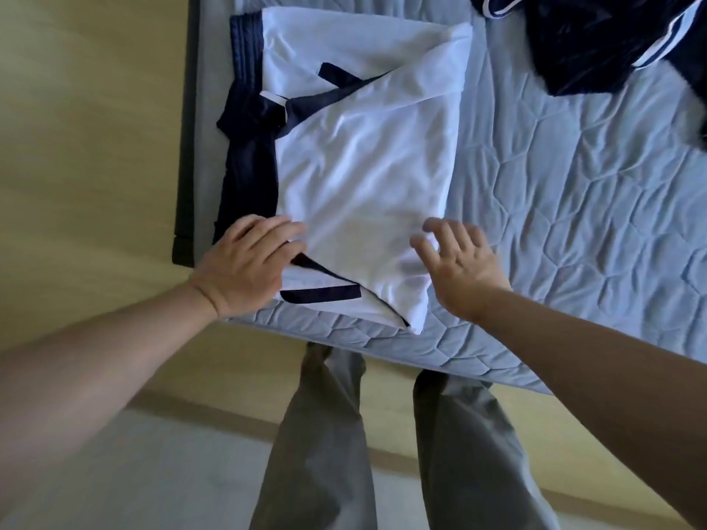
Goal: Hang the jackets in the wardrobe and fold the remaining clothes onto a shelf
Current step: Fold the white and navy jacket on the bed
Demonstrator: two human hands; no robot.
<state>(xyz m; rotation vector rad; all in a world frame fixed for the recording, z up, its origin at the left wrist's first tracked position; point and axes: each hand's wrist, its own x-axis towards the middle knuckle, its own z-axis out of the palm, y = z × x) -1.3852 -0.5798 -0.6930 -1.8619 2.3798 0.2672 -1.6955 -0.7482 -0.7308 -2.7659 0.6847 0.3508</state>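
A white shirt with dark navy trim (363,162) lies folded on the near left corner of the bed. My left hand (245,265) rests flat on its near left edge, fingers straight, over a navy band. My right hand (459,265) hovers at the shirt's near right edge with fingers spread and loosely bent, holding nothing. A dark navy garment with white stripes (597,40) lies crumpled at the far right of the bed.
The bed has a light blue quilted mattress cover (574,208) and a dark grey frame edge (187,147) on the left. Yellowish floor (76,128) runs along the left and near side. My grey trouser legs (325,434) stand against the bed's near edge.
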